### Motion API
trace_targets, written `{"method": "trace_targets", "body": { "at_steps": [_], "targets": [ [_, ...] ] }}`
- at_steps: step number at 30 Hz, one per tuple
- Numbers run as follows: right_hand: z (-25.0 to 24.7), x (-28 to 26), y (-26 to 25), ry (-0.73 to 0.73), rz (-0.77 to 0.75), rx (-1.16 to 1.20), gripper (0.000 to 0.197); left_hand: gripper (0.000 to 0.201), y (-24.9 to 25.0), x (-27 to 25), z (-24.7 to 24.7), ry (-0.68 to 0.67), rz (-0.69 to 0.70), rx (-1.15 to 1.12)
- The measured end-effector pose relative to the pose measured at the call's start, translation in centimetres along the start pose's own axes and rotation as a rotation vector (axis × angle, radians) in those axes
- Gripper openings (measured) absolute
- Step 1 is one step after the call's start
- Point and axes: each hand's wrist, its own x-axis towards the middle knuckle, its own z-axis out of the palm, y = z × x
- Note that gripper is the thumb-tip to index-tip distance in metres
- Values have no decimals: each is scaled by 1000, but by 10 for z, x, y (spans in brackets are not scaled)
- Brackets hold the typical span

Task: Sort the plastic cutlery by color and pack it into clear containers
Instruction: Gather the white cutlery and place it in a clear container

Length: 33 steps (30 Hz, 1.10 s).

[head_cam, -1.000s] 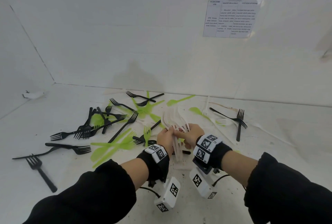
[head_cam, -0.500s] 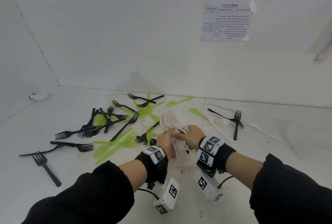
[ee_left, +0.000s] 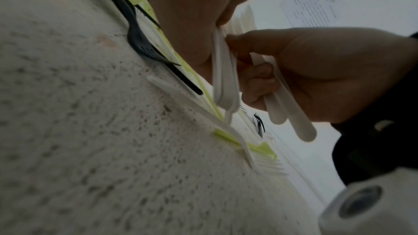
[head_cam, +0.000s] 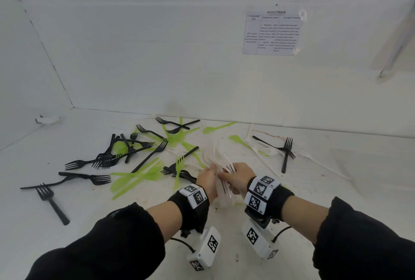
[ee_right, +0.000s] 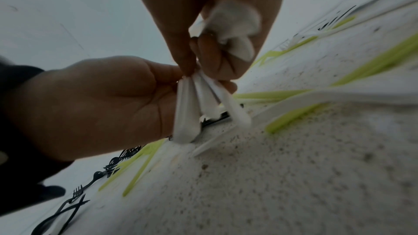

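Observation:
Both hands meet low over the table around a bundle of white plastic cutlery (head_cam: 221, 163). My left hand (head_cam: 211, 173) grips one stack of white handles (ee_left: 224, 81), which hang down to the table. My right hand (head_cam: 225, 176) pinches more white pieces (ee_left: 289, 106) right beside it, fingers curled round them. In the right wrist view the white handles (ee_right: 187, 110) fan out between my left hand (ee_right: 101, 99) and my right hand (ee_right: 203, 54). Black forks (head_cam: 101, 160) and lime-green cutlery (head_cam: 137, 175) lie scattered to the left and ahead.
A white fork (ee_left: 255, 158) lies flat on the speckled table just under the hands. Two crossed black forks (head_cam: 286, 151) and a green spoon (head_cam: 235, 139) lie to the right. A white wall with a printed sheet (head_cam: 272, 32) closes the back.
Both hands have stayed together on the white bundle; its handles have tilted slightly and dropped closer to the table. The scattered cutlery has not moved.

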Motion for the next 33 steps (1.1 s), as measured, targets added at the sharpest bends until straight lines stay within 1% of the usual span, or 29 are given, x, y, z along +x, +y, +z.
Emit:
{"method": "trace_targets", "body": {
  "at_steps": [4, 9, 12, 14, 18, 20, 22, 23, 25, 26, 27, 29, 33],
  "targets": [
    [-6, -4, 4, -27, -15, 3, 27, 37, -8, -10, 5, -68, 22, 2],
    [-11, -7, 8, -89, 21, 95, 28, 28, -13, -13, 7, -75, 39, -18],
    [-13, -9, 7, -73, 36, 98, 28, 26, -13, -18, 8, -113, 38, -51],
    [-13, -9, 7, -62, 44, 98, 26, 27, -14, -17, 10, -146, 47, -71],
    [-12, -9, 8, -105, 75, 82, 23, 34, -13, -16, 9, -125, 57, -38],
    [-7, -10, 5, -81, 69, 30, 25, 33, -12, -12, 7, -90, 71, -7],
    [1, -12, -1, -28, 60, 1, 25, 28, -8, -10, 6, -37, 84, 30],
    [4, -12, -4, 6, 63, 23, 24, 28, -4, -9, 6, -23, 83, 35],
    [9, -11, -10, 65, 42, 71, 30, 30, 0, -7, 5, -8, 84, 18],
    [10, -10, -13, 87, 13, 69, 29, 29, 3, -7, 3, 1, 88, 3],
    [10, -9, -15, 110, -17, 61, 25, 26, 6, -9, 1, 3, 87, -24],
    [9, -10, -19, 125, -51, 40, 17, 27, 9, -9, -3, -17, 78, -67],
    [14, -14, -19, 133, -82, 49, 14, 28, 10, -9, -13, 1, 75, -58]
  ]
}}
